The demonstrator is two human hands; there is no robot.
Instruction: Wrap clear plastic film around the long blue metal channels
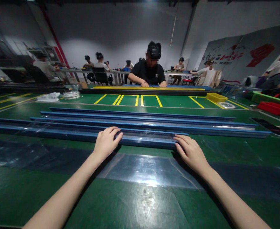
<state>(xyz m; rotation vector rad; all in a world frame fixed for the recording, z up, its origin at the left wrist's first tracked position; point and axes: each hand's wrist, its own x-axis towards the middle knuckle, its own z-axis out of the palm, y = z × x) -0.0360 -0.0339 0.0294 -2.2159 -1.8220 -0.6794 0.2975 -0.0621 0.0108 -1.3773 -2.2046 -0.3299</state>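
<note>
A long blue channel strip (144, 142) lies crosswise in front of me and runs off the left edge of the view. My left hand (106, 142) is closed over its middle part, fingers on the far side and thumb on top. Close to the strip's right end, my right hand (191, 152) grips it with bent fingers. Several similar blue strips (228, 126) lie parallel just beyond. Nearer to me, a clear plastic film (151, 170) stretches flat across the green table (140, 206), under both forearms.
Across the table, a co-worker in black (147, 73) handles yellow, blue and black strips (154, 89). A yellow tray (215, 97), a red tray (275, 108) and a dark flat object (270, 126) lie to the right. White bundles (48, 96) rest at the left.
</note>
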